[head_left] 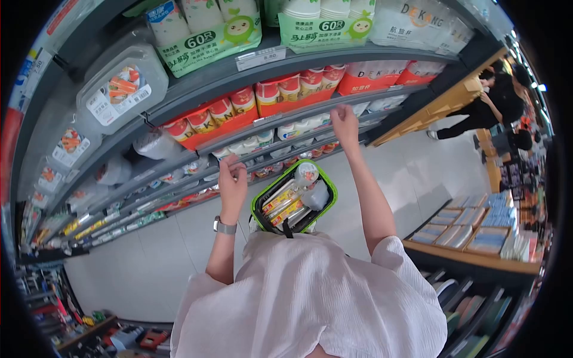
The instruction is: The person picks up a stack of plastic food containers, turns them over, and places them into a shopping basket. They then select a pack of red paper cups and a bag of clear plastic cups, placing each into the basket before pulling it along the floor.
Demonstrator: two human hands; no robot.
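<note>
My left hand [233, 174] is raised in front of the lower shelves, its fingers loosely bent and apart, with nothing visible in it. Farther right, my right hand [345, 126] is up at a shelf edge, fingers curled together, and no item shows in it. Between and below my hands is a black basket with a bright green rim [332, 190], close against my body. In it lie long yellow-and-white packs [285, 206], a round clear-walled container [307, 173] and a translucent pack [316, 196]. Red packs of paper cups [224, 113] stand on the shelf beyond my hands.
Green cup packs [209, 39] fill the upper shelf [261, 58]; clear food boxes [122, 89] stand at left. A wooden shelf end [439, 104] borders the aisle. People in dark clothes [504, 101] are at far right. A low display [471, 230] holds packaged goods at right.
</note>
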